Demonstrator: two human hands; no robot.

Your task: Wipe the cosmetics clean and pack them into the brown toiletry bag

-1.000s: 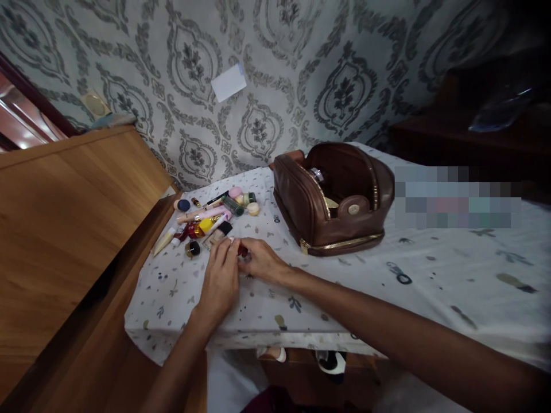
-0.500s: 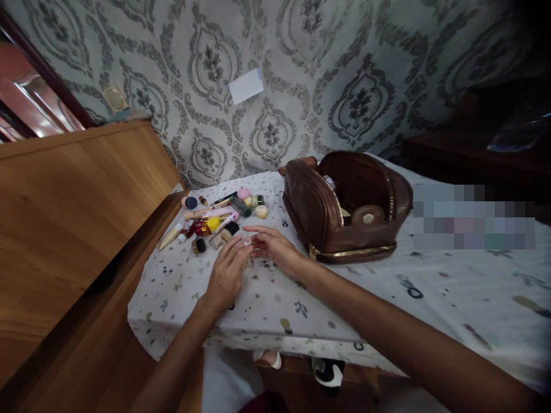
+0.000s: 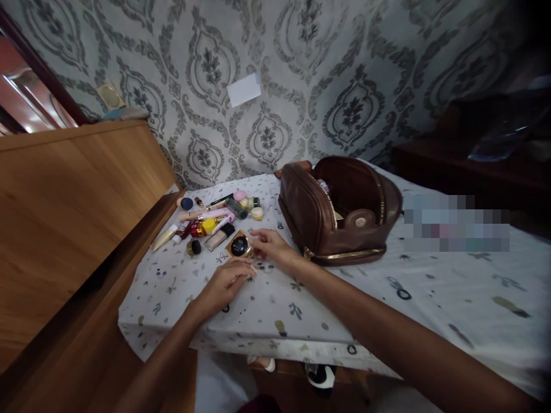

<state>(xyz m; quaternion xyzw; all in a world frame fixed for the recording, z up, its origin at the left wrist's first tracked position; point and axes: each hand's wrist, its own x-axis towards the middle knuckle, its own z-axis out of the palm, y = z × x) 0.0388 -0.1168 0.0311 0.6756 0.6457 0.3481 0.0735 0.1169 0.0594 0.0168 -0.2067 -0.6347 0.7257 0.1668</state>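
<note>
A compact with a round black lid on a square gold base [image 3: 239, 246] lies on the patterned tablecloth, close in front of both hands. My right hand [image 3: 274, 248] comes from the right, its fingertips closed on the compact's right edge. Just nearer to me, my left hand [image 3: 226, 282] hovers low with its fingers stretched forward, apart from the compact; a small pale spot at its fingertips is too small to name. Beyond lie a foundation bottle [image 3: 219, 236] with a black cap, a small dark-lidded jar [image 3: 193, 247], a yellow-capped bottle [image 3: 209, 226] and a cream tube [image 3: 164, 237].
An open brown leather bag [image 3: 307, 201] with gold zips stands right of the hands. Several more cosmetics, including a green bottle [image 3: 236, 208] and a small cream jar [image 3: 257, 213], lie towards the wall. A wooden panel [image 3: 86, 189] borders the table at left.
My hands have moved apart. My left hand has drawn back towards me, and the compact, hidden behind the fingers before, now shows. The view has shifted slightly.
</note>
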